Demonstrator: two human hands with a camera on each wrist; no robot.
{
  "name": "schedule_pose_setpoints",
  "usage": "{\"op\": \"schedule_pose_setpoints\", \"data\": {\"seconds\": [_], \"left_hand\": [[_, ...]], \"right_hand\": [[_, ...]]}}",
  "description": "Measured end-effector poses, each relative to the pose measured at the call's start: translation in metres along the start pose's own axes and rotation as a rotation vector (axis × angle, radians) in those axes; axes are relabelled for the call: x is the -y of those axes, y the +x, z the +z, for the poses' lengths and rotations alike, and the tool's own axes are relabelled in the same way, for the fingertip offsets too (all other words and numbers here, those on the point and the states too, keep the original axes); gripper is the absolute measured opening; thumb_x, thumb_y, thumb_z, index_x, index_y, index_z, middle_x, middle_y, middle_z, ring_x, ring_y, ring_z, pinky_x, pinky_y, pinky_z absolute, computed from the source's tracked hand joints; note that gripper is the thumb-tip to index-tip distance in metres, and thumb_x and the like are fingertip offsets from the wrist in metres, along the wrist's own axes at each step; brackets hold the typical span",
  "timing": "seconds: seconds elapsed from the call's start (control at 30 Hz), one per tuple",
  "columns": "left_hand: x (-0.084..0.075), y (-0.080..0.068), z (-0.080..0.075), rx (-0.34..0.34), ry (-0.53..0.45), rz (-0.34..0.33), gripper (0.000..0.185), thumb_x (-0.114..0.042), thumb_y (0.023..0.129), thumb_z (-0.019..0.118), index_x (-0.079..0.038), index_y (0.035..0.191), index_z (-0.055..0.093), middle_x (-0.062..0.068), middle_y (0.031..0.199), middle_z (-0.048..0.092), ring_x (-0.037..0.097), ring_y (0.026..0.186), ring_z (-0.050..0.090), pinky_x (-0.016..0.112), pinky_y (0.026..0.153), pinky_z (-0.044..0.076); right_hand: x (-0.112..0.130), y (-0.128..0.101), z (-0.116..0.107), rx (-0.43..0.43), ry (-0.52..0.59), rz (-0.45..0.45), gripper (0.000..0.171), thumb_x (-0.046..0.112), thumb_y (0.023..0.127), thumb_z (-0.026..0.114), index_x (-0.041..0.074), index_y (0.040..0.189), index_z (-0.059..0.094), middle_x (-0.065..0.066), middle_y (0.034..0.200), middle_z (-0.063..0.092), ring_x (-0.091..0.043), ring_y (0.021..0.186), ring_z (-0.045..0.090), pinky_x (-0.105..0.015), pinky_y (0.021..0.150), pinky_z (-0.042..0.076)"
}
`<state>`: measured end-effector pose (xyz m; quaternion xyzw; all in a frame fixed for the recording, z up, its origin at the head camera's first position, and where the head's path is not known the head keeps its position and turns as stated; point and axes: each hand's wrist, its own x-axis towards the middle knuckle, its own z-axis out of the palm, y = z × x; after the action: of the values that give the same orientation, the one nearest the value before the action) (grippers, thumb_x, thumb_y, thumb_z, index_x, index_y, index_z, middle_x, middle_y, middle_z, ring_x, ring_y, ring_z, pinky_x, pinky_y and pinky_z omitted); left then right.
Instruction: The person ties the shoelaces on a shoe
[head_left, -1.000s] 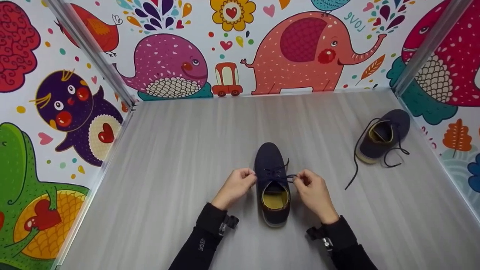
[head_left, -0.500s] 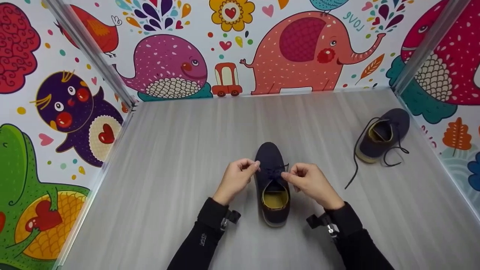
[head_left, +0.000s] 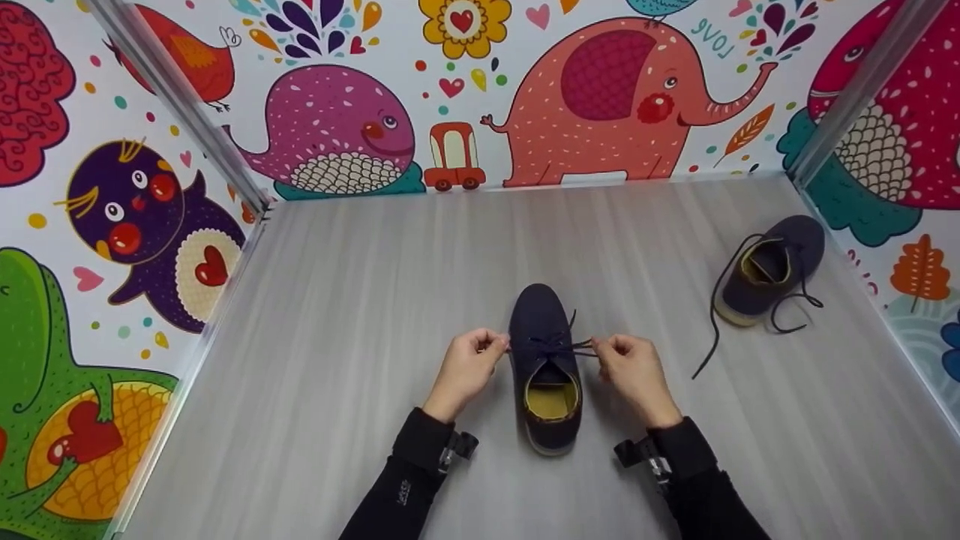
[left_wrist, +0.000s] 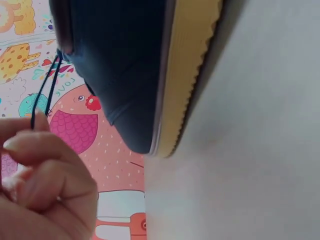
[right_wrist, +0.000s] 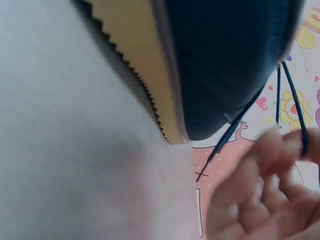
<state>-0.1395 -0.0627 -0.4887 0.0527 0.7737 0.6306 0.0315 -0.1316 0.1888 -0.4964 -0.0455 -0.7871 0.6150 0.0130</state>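
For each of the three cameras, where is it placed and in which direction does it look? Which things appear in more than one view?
Head: worn high, looking forward and down at the near shoe, both hands and dark sleeves, the second shoe far right.
Left wrist: low beside the table, facing the shoe's sole; the left hand pinches the lace.
Right wrist: low on the other side; the right hand pinches lace.
Shared: all three show the near shoe and its lace.

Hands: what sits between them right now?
In the head view, the near shoe lies between the left hand and right hand, each pinching its lace.
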Motion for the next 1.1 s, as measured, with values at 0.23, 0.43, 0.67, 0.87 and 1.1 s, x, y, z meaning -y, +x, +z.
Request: {"op": "schedule_pose_setpoints", "data": {"seconds": [0.23,0.43,0.67,0.87,1.1], "left_hand": [[-0.032,-0.014,-0.007,-0.027,0.089,0.104,0.017,-0.005,0.099,0.060,0.005,0.087,0.068,0.009,0.084,0.068,0.011,0.066,0.049,0.022,0.059,0.037],[0.002,-0.007,-0.003,-0.059,0.113,0.094,0.018,-0.007,0.099,0.060,0.004,0.086,0.067,0.002,0.071,0.056,0.011,0.060,0.045,0.022,0.054,0.035],[0.012,-0.012,-0.007,-0.022,0.110,0.105,0.022,-0.019,0.099,0.062,-0.003,0.085,0.067,0.000,0.073,0.057,0.011,0.062,0.047,0.023,0.055,0.037],[0.017,-0.016,-0.005,-0.022,0.190,0.137,0.023,-0.021,0.100,0.062,-0.007,0.083,0.065,-0.005,0.071,0.056,0.009,0.060,0.048,0.024,0.055,0.039],[0.018,-0.017,-0.003,-0.066,0.227,0.131,0.022,-0.017,0.100,0.060,-0.005,0.082,0.063,-0.003,0.072,0.056,0.009,0.060,0.048,0.025,0.055,0.041]], "right_hand": [[0.015,-0.003,-0.013,0.103,-0.160,-0.183,0.023,0.021,0.099,0.063,0.002,0.087,0.070,-0.003,0.062,0.058,-0.020,0.055,0.057,-0.026,0.050,0.046],[0.008,-0.004,-0.014,-0.163,-0.326,-0.310,0.017,0.009,0.093,0.068,0.007,0.076,0.069,0.004,0.057,0.059,-0.011,0.048,0.054,-0.022,0.047,0.040],[-0.001,-0.007,-0.017,-0.039,-0.340,-0.186,0.020,0.016,0.097,0.065,0.007,0.080,0.067,0.002,0.061,0.058,-0.011,0.052,0.053,-0.024,0.052,0.041],[-0.009,-0.007,-0.014,-0.155,-0.416,-0.365,0.022,0.009,0.095,0.065,0.010,0.073,0.060,0.006,0.056,0.054,-0.009,0.047,0.049,-0.026,0.049,0.039],[-0.020,-0.004,-0.010,-0.184,-0.475,-0.422,0.027,0.003,0.092,0.065,0.011,0.069,0.053,0.007,0.057,0.047,-0.012,0.050,0.043,-0.028,0.049,0.035]]}}
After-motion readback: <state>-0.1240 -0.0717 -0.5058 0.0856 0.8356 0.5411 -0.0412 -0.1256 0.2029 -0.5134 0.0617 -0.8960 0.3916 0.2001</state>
